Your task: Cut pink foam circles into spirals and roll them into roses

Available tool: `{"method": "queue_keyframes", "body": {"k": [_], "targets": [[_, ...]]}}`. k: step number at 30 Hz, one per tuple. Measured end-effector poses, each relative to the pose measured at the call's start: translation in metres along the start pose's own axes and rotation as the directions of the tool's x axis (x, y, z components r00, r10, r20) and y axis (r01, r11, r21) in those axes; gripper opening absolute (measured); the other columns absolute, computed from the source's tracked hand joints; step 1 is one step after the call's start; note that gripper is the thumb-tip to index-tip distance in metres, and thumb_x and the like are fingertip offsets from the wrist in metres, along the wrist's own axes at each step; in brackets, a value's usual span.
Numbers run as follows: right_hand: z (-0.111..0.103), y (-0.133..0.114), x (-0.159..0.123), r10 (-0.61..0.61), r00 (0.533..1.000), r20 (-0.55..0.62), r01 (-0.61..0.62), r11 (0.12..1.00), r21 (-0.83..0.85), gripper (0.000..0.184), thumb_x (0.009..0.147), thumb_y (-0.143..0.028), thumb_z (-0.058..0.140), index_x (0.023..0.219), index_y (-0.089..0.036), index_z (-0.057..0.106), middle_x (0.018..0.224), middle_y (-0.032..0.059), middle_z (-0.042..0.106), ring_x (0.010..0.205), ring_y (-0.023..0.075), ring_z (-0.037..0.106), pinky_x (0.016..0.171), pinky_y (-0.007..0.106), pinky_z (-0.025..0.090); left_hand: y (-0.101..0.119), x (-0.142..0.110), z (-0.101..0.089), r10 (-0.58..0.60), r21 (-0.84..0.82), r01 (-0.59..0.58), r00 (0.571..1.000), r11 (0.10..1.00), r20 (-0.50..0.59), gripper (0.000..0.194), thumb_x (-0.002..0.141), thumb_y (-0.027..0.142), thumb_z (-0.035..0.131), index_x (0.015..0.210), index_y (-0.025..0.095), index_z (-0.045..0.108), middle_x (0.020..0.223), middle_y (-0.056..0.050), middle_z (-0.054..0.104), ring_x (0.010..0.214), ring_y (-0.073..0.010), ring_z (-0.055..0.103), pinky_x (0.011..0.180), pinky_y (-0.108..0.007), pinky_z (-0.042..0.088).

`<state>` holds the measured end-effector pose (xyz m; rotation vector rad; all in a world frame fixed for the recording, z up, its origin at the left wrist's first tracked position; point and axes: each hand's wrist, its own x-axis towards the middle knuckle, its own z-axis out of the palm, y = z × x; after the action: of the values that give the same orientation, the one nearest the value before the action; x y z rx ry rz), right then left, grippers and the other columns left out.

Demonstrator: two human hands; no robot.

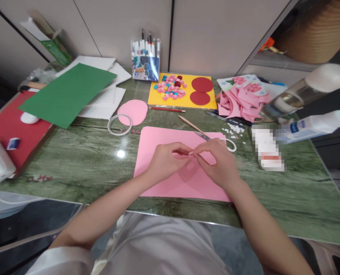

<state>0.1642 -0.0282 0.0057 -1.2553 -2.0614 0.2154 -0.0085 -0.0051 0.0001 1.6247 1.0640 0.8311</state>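
Pink scrap (191, 153), prob. paper, is pinched by L hand (168, 160) & R hand (222, 164), ctr of frame, over pink sheets (184, 187) on bench (278, 202).

No readable text or labels

From here the light is even and fairly bright, falling from overhead and throwing one hard white glare spot on the glossy surface (101, 152) (a smaller glint catches the marker pouch (145, 63)). A soft shadow lies beneath the hands (190, 164), fine details look slightly soft, the outer edges stretch and lean, and a pixelated patch covers the box (269, 149) at right.
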Motion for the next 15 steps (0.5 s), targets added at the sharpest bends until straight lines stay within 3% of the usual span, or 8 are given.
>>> {"method": "queue_keyframes", "body": {"k": [10, 15], "targets": [[0.0015, 0.0015, -0.0015, -0.068, 0.997, 0.021, 0.069, 0.995, -0.076, 0.010, 0.081, -0.014, 0.052, 0.080, -0.024, 0.054, 0.076, 0.0003, 0.065, 0.074, 0.0186, 0.054, 0.072, 0.037, 0.040, 0.0001, -0.0008, 0.0010, 0.009, 0.032, -0.008, 1.000, 0.999, -0.003, 0.014, 0.069, 0.022, 0.063, 0.081, 0.020, 0.069, 0.081, 0.000, 0.071, 0.076, -0.0128, 0.065, 0.074, -0.023, 0.051], [0.0026, 0.0016, -0.0030, -0.045, 0.999, 0.019, 0.047, 0.997, -0.069, 0.010, 0.081, -0.014, 0.053, 0.081, -0.024, 0.055, 0.077, 0.0000, 0.065, 0.074, 0.0186, 0.054, 0.072, 0.037, 0.040, 0.0003, 0.0001, 0.0012, -0.012, 0.000, 0.012, 1.000, 1.000, 0.004, 0.015, 0.068, 0.022, 0.064, 0.082, 0.019, 0.069, 0.081, -0.001, 0.071, 0.076, -0.0137, 0.064, 0.074, -0.024, 0.052]]}}
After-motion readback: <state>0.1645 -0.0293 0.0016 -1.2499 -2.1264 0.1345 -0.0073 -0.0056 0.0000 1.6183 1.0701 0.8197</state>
